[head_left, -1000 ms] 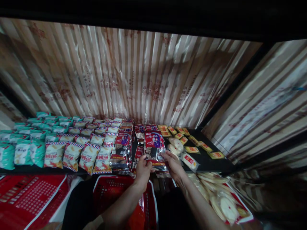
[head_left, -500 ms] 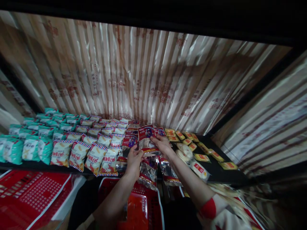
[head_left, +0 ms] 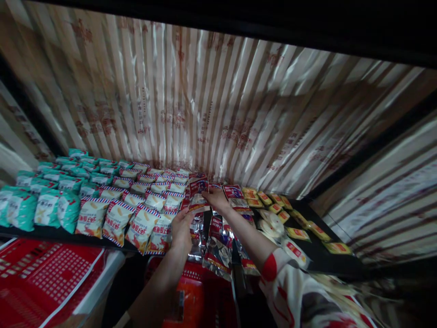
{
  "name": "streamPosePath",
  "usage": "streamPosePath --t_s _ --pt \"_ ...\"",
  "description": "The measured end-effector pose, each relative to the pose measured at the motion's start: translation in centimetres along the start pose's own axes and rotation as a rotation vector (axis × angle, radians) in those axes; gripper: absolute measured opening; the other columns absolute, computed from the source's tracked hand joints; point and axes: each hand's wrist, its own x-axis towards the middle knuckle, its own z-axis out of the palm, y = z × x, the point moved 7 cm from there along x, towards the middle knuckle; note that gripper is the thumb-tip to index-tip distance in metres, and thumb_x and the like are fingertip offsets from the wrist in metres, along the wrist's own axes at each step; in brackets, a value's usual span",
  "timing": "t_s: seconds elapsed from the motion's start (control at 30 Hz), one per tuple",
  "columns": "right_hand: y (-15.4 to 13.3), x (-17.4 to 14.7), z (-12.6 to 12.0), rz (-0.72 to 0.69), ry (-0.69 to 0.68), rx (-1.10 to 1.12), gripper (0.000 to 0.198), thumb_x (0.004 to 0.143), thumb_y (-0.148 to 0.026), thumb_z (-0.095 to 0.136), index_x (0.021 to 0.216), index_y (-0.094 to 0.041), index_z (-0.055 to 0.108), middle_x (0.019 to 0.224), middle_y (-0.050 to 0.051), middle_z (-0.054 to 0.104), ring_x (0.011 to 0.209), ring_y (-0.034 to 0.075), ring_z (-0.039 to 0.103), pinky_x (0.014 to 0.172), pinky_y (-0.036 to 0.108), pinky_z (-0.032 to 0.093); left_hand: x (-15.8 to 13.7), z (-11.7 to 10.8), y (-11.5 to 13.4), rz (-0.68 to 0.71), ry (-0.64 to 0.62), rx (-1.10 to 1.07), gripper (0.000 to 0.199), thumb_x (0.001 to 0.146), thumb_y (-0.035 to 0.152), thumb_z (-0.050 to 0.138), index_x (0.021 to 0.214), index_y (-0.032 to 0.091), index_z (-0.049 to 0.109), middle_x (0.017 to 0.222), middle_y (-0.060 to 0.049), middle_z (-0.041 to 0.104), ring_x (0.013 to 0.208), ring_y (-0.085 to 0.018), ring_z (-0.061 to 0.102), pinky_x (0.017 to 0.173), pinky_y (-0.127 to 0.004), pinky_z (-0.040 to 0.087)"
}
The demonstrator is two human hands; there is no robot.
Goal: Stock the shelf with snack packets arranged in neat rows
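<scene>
The right hand [head_left: 215,200] pinches the right edge of a red packet [head_left: 198,187] between thumb and fingers. The left hand [head_left: 180,231] is positioned at the packet's lower left corner; whether its fingers grip or only touch cannot be told. The packet is held tilted, printed face toward the camera, above the middle of the shelf [head_left: 317,254]. Below it and to its right lie similar packets [head_left: 217,246], some projecting past the shelf's front edge. Left of the left hand, striped bags [head_left: 116,222] stand in rows; green bags [head_left: 21,210] occupy the far left. Right of the right forearm are yellow packs [head_left: 337,248], wrapped discs [head_left: 272,222] and a white pack [head_left: 294,253]. Below the shelf, a red crate [head_left: 56,275] sits at left; a red basket [head_left: 194,272], holding an orange item [head_left: 191,298], sits near the left forearm. A pleated sheet [head_left: 218,98] backs the shelf.
</scene>
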Motion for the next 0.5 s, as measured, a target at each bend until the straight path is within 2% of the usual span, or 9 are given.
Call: streamPosePath --t_s 0.2,0.4,0.5 --pt "-0.2 0.6 1.0 -0.013 -0.004 -0.05 0.022 0.077 -0.03 0.054 0.083 -0.015 0.069 0.08 0.006 0.07 0.071 0.016 0.063 0.06 0.021 0.042 1.2 -0.5 -0.1 0.011 -0.02 0.001 0.018 0.073 0.005 0.06 0.088 0.015 0.058 0.07 -0.001 0.067 0.078 -0.015 0.067 0.082 -0.03 0.053" --pt "-0.3 0.9 1.4 -0.026 0.013 -0.029 0.033 0.079 -0.031 0.053 0.107 -0.015 0.061 0.099 0.008 0.068 0.088 0.019 0.064 0.073 0.024 0.045 1.7 -0.5 0.5 0.008 -0.004 -0.045 0.016 0.076 0.003 0.054 0.086 0.015 0.058 0.073 -0.003 0.068 0.081 -0.016 0.067 0.084 -0.03 0.053" --pt "-0.2 1.1 1.3 -0.004 0.051 -0.109 0.047 0.08 -0.033 0.052 0.125 -0.016 0.05 0.106 0.009 0.067 0.095 0.021 0.062 0.08 0.029 0.044 2.0 -0.6 0.5 0.013 0.007 -0.068 0.014 0.077 0.003 0.053 0.085 0.014 0.057 0.071 -0.003 0.067 0.078 -0.015 0.067 0.084 -0.03 0.052"
